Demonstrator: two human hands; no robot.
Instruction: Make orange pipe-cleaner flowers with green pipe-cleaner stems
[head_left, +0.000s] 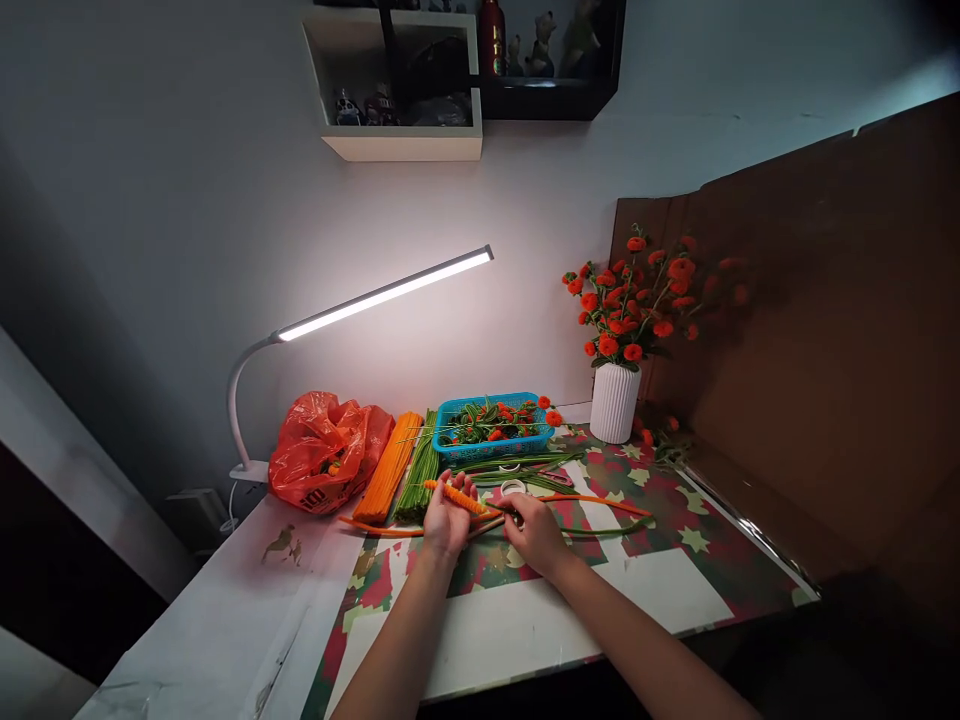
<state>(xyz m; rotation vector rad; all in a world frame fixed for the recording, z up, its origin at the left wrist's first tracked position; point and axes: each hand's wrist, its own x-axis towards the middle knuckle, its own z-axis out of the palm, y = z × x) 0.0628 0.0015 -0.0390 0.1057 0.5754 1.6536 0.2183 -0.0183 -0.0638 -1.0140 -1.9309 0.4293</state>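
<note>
An orange pipe cleaner [465,498], wound into a tight coil, lies across the fingers of my left hand [448,520], which is palm up and curled around it. At the coil's right end, my right hand [531,530] pinches a thin, dark stem; its fingertips are partly hidden. Loose orange pipe cleaners [600,502] stretch out on the table on both sides of my hands, and a green pipe cleaner [600,532] curves beside my right hand. Just beyond the hands are a white ring-shaped roll [513,487] and loose green stems [525,463].
Behind are an orange bundle [390,468], a green bundle [420,480] and a blue basket [442,446] of orange flowers. A red plastic bag [322,455] and lamp [382,296] stand left. A white vase [616,403] of flowers and a cardboard panel [825,330] are right.
</note>
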